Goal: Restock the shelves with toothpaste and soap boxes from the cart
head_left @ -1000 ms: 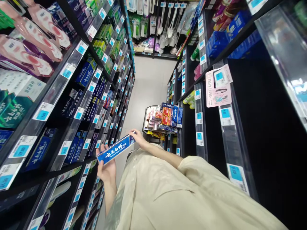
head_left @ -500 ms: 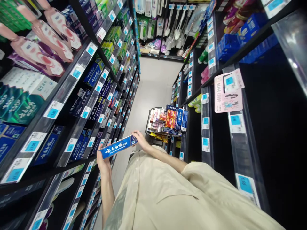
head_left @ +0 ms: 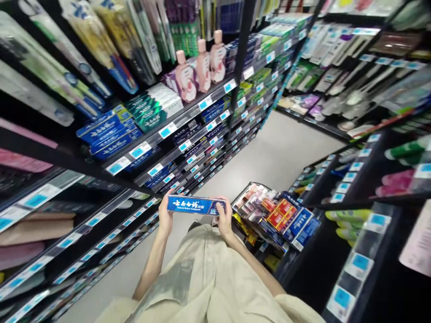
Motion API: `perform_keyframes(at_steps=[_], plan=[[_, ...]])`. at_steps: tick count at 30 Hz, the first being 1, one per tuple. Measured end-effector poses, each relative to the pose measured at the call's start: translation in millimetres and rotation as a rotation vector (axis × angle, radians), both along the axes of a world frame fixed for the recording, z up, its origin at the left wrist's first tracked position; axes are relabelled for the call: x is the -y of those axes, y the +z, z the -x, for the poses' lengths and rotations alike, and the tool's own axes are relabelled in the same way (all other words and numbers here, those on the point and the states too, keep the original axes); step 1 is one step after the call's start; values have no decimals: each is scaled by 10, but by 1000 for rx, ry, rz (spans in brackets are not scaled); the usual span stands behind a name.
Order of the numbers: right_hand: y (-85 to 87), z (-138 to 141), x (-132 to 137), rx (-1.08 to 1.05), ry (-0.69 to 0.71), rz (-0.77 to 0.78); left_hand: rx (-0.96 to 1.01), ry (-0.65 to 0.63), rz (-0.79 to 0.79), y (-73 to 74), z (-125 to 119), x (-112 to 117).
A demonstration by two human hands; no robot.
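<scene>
Turning from a slant to nearly level since the earlier frame, the toothpaste box [head_left: 191, 205] is now lying straight across between our 2 hands, and our view is swinging toward the shelf [head_left: 186, 117] on the left. Our left hand [head_left: 165, 217] is clamping its fingers on the left end, some of them hiding behind the box; our right hand [head_left: 225, 217] is gripping the right end, its thumb pressing on the front.

We are judging the picking-up as done: the box is hanging above our lap, clear of every shelf and apart from the stacked boxes [head_left: 283, 214] near our right side. Looking over its front seems to be going on; putting it down is not showing.

Across the blue front, white characters are reading 云南白药牙膏, with "Yunnan Baiyao Toothpaste" running small beneath. Blue boxes [head_left: 112, 134] on the shelf are carrying similar white lettering. Price tags [head_left: 167, 130] are lining the edge, their figures blurring, and 3 pink bottles [head_left: 186, 78] are showing labels we are not managing to read.
</scene>
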State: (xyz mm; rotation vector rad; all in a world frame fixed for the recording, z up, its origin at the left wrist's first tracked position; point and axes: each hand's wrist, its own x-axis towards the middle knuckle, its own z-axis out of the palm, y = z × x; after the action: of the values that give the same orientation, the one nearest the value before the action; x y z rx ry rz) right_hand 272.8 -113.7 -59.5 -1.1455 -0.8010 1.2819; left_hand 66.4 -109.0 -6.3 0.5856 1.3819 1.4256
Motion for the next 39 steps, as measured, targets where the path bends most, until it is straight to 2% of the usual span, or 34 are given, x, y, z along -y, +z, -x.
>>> perform_keyframes(at_steps=[3, 8, 15, 18, 20, 22, 25, 28, 31, 33, 36, 39], plan=[[3, 55, 1, -3, -1, 56, -12, 48, -33, 72, 7, 29], [56, 81, -14, 40, 62, 64, -9, 88, -83, 152, 37, 74], [143, 35, -32, 79, 130, 79, -1, 70, -115, 162, 89, 78], [158, -1, 5, 158, 91, 39, 0, 22, -92, 170, 140, 26], [145, -16, 30, 228, 4, -96, -9, 7, -89, 169, 164, -28], [140, -24, 45, 281, -47, -310, -7, 22, -126, 166, 168, -78], [211, -40, 52, 355, 20, -631, 34, 121, -243, 176, 149, -124], [351, -75, 45, 509, 107, -869, 127, 287, -331, 204, 136, -147], [437, -88, 38, 657, 120, -975, 271, 430, -363, 213, 142, -163], [440, -68, 36, 679, 134, -1029, 395, 480, -383, 194, 145, -159], [411, -22, 45, 646, 179, -1135, 592, 457, -414, 150, 133, -110], [389, -5, 71, 664, 205, -1222, 628, 427, -470, 134, 110, -31]])
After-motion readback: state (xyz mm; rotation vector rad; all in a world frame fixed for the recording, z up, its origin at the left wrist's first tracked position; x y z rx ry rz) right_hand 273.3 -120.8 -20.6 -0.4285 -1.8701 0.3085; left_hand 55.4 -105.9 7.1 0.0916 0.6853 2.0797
